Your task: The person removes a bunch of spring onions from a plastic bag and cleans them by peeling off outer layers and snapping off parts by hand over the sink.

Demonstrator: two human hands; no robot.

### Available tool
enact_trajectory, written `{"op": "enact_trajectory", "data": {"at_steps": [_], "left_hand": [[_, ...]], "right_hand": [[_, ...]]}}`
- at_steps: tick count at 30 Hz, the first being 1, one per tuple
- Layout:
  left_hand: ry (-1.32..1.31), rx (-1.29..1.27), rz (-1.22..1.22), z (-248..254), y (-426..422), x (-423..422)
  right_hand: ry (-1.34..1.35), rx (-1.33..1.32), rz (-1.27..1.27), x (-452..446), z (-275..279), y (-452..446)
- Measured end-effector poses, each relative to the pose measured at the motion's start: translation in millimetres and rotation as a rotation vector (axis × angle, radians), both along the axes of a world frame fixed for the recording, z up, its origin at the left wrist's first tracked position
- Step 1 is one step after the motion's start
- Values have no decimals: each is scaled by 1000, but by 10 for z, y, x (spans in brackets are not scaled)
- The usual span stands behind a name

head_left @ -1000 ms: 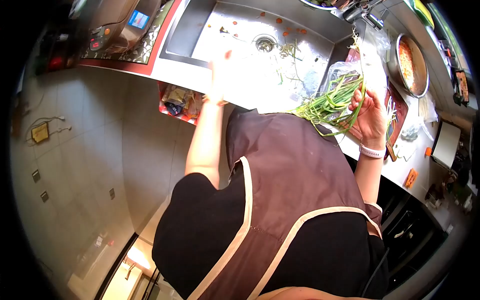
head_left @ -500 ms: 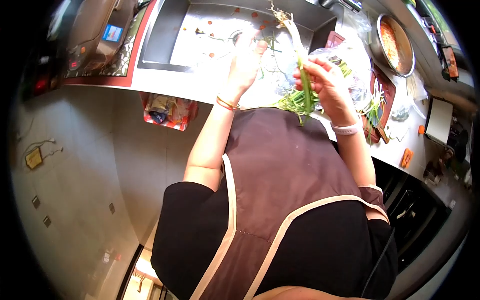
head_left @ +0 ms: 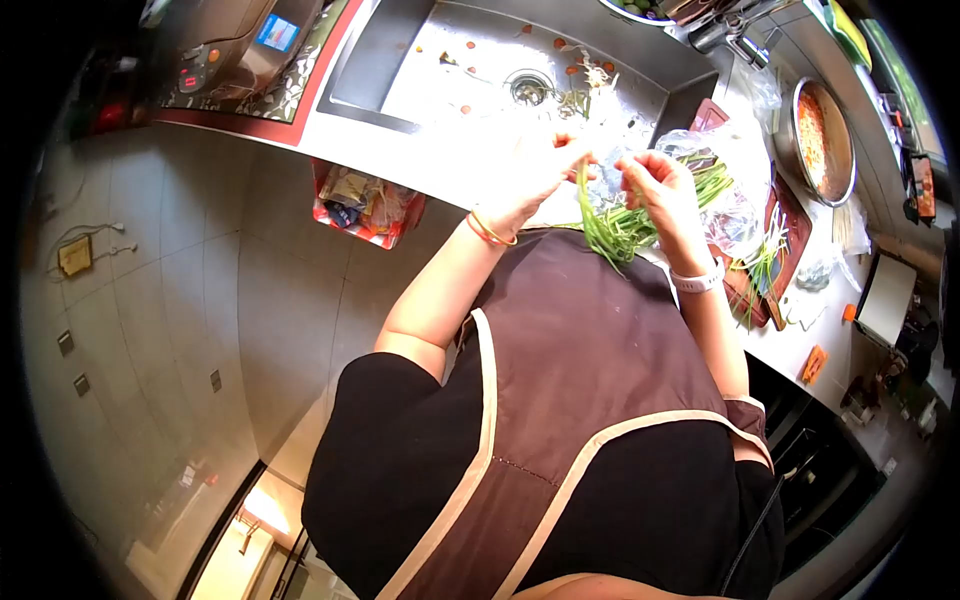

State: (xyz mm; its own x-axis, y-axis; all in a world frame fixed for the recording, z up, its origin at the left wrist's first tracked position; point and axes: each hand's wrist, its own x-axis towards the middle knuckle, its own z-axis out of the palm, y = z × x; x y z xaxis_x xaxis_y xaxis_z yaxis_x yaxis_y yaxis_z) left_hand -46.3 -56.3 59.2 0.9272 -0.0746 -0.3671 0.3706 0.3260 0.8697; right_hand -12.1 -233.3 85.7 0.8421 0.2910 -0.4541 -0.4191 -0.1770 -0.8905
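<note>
My left hand point(head_left: 535, 180) is closed in a pinch around a green onion point(head_left: 587, 208) above the counter's front edge. The onion's green leaves hang below the fingers toward the apron. Pale, rooty stalk ends point(head_left: 597, 75) show beyond the hand, over the sink. To the right, my right hand point(head_left: 662, 192) has its thumb and fingers drawn together; whatever is between them is too small to make out. A pile of green onion leaves point(head_left: 625, 230) lies beside and below it, partly hidden by the hand. More green stalks point(head_left: 712, 183) rest on a clear plastic bag point(head_left: 740, 215).
The steel sink point(head_left: 365, 85) holds carrot-coloured bits around its drain point(head_left: 528, 90). At right are a metal bowl point(head_left: 848, 165) of orange shreds and a brown cutting board point(head_left: 797, 225) with onion pieces. A red-rimmed bin point(head_left: 405, 222) sits below the counter.
The green onion, held upright in the right hand before, is now pinched by the left. Left hand has gone from open over the sink to closed, nearer the right. The view has shifted.
</note>
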Motion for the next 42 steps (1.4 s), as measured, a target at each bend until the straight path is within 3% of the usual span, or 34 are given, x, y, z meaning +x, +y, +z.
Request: {"op": "enact_trajectory", "data": {"at_steps": [1, 2, 3, 5, 6, 7, 8, 9, 11, 19, 23, 24, 26, 32, 34, 35, 36, 38, 40, 42], "left_hand": [[88, -129, 38, -26, 45, -11], [-121, -333, 36, -235, 138, -109], [-287, -314, -12, -459, 243, -114], [-241, -482, -4, -575, 393, -252], [-235, -440, 17, -758, 490, -278], [-76, -278, 78, -425, 438, -305], [78, -302, 130, -361, 429, -224], [257, -336, -16, -330, 502, -65], [441, -239, -17, -332, 508, 88], [347, -299, -128, -393, 711, 229], [371, -255, -94, -421, 806, 250], [362, -334, -46, -543, 961, 250], [383, -421, 78, -801, 1306, 262], [303, -587, 290, -573, 962, 264], [246, -744, 210, -634, 764, 295], [281, -695, 266, -426, 564, 284], [252, -823, 248, -390, 442, 257], [234, -730, 296, -130, 177, 220], [195, -868, 191, 6, -9, 150], [149, -677, 208, 301, -189, 52]], "right_hand": [[15, -10, -32, 42, -8, -27], [24, 3, -25, 87, -10, -78], [-8, -61, -31, 129, -14, -125], [-71, -229, 36, 203, -8, -249], [-50, -252, 62, 226, -18, -327], [-26, -275, 80, 271, -73, -362], [21, -292, 95, 338, -150, -400], [87, -210, -3, 354, -217, -382], [251, -45, -85, 415, -269, -383], [307, 11, -138, 560, -306, -394], [247, -46, -201, 627, -364, -391], [56, -83, -213, 644, -375, -480], [153, -72, -308, 697, -187, -638], [164, 129, -248, 664, -72, -554], [189, 180, -157, 530, 53, -431], [206, 216, -113, 440, 88, -391], [226, 282, -89, 360, 106, -336], [243, 337, -58, 227, 200, -228], [250, 364, -42, 106, 375, -154], [262, 360, -12, 14, 487, -107]]}}
